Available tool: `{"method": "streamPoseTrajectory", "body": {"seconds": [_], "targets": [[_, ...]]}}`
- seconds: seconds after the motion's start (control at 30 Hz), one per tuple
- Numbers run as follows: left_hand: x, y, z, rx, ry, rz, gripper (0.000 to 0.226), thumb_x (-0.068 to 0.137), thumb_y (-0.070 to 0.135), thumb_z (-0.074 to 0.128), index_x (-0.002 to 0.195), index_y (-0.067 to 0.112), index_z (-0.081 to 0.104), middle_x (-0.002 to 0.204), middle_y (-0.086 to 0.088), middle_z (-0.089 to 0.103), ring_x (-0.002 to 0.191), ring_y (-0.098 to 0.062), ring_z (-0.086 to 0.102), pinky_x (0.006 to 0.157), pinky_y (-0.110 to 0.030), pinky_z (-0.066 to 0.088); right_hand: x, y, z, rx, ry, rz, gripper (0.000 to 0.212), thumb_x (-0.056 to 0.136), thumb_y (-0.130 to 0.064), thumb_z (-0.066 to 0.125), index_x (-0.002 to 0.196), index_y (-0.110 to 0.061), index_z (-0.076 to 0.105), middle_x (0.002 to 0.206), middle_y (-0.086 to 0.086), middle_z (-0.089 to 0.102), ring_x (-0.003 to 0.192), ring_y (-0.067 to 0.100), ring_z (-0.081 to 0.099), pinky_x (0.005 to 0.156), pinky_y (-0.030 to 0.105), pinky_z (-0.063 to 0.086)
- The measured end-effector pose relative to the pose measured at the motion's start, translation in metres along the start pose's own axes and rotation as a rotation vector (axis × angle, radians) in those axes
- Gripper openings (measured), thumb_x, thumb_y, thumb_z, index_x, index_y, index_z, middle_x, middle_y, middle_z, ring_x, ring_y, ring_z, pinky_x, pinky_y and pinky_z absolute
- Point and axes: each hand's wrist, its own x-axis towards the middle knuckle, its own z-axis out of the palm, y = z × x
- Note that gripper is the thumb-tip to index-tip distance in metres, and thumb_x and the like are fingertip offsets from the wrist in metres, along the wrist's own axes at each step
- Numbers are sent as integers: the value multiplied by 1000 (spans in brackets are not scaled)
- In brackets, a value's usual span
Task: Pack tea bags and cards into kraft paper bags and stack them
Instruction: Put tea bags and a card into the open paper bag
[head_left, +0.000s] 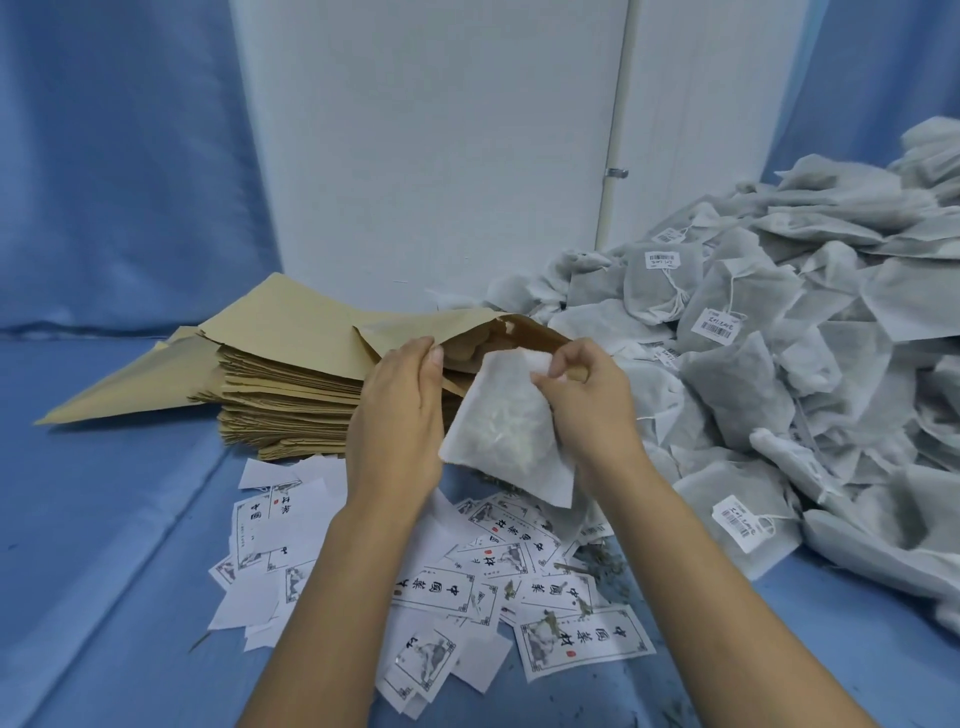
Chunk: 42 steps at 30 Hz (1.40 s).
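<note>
Above the scattered cards (519, 587), the left hand (400, 415) pinches the kraft bag (467, 332) mouth open; the right hand (587, 405) grips a tea bag (506, 436); next, probably, slide it inside.

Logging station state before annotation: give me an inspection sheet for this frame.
Surface: blue cloth, creased.
Job's things: kraft bag stack at left; open kraft bag on top; tea bag pile at right; cards scattered in front.
Clutter: herb crumbs among the cards.
Hands: left hand holds the open bag's mouth; right hand pinches a tea bag at it.
Cables: nothing seen.
Surroundings: white wall, pipe, blue curtain.
</note>
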Motion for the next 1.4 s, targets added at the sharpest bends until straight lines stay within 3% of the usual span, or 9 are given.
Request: {"method": "streamPoseTrajectory", "body": {"seconds": [0.17, 0.33, 0.47, 0.73, 0.87, 1.0, 1.1, 1.27, 1.4], "targets": [[-1, 1, 1, 14, -3, 12, 46, 101, 37, 27, 130, 14, 54, 125, 1, 58, 118, -16, 49, 95, -31, 40, 1, -20, 2, 254, -249, 299, 36, 83, 7, 51, 72, -15, 77, 84, 7, 73, 73, 21, 68, 54, 25, 52], [1, -1, -1, -14, -1, 8, 45, 101, 36, 27, 130, 13, 54, 126, -1, 58, 120, -17, 49, 100, -36, 39, 16, -31, 16, 825, -230, 605, 23, 85, 4, 35, 92, 0, 57, 97, 17, 59, 85, 30, 59, 85, 38, 51], [2, -1, -2, -48, -20, 7, 47, 100, 38, 26, 130, 14, 54, 124, 1, 58, 120, -17, 49, 100, -40, 39, 24, -26, 20, 1045, -156, 539, 16, 87, 8, 44, 97, 0, 54, 97, 18, 60, 99, 32, 63, 73, 46, 54], [-4, 9, -2, 3, 29, 40, 46, 101, 37, 27, 131, 15, 55, 127, 2, 59, 122, -15, 48, 101, -31, 38, 48, -31, 65, 693, -3, 490, 29, 90, 7, 44, 114, -3, 55, 110, 18, 62, 106, 33, 61, 93, 49, 51], [-8, 11, -2, 37, 20, 37, 47, 100, 39, 27, 132, 18, 53, 129, 4, 58, 121, -12, 45, 98, -25, 35, 65, -24, 77, 341, 2, 430, 27, 99, -6, 40, 77, -22, 41, 82, -1, 48, 73, 14, 52, 73, 27, 49], [-8, 12, -5, 48, 9, 43, 48, 99, 40, 26, 132, 18, 53, 129, 4, 58, 121, -13, 46, 99, -28, 37, 65, -18, 79, -9, -24, 408, 16, 97, -26, 44, 94, -16, 56, 92, 10, 60, 74, 25, 56, 69, 28, 50], [-5, 10, -7, 31, 0, 46, 49, 99, 40, 25, 130, 16, 55, 127, 3, 59, 120, -15, 50, 98, -35, 41, 54, -22, 72, 154, -57, 450, 18, 97, -19, 44, 95, -10, 60, 76, 9, 62, 37, 14, 50, 38, 17, 40], [0, 4, -8, -86, 8, -10, 33, 100, 23, 42, 128, 17, 59, 127, -1, 60, 122, -16, 50, 102, -26, 35, 17, -23, 55, 104, -89, 95, 22, 89, -15, 53, 69, -15, 62, 51, -2, 58, 43, 12, 48, 47, 25, 40], [2, -1, -12, -6, 105, 10, 28, 95, 21, 54, 121, 22, 65, 124, 0, 63, 117, -19, 49, 90, -15, 30, -2, -23, 28, 91, -497, 24, 22, 90, -13, 56, 68, -13, 63, 43, -1, 50, 32, 9, 36, 36, 15, 26]]}}
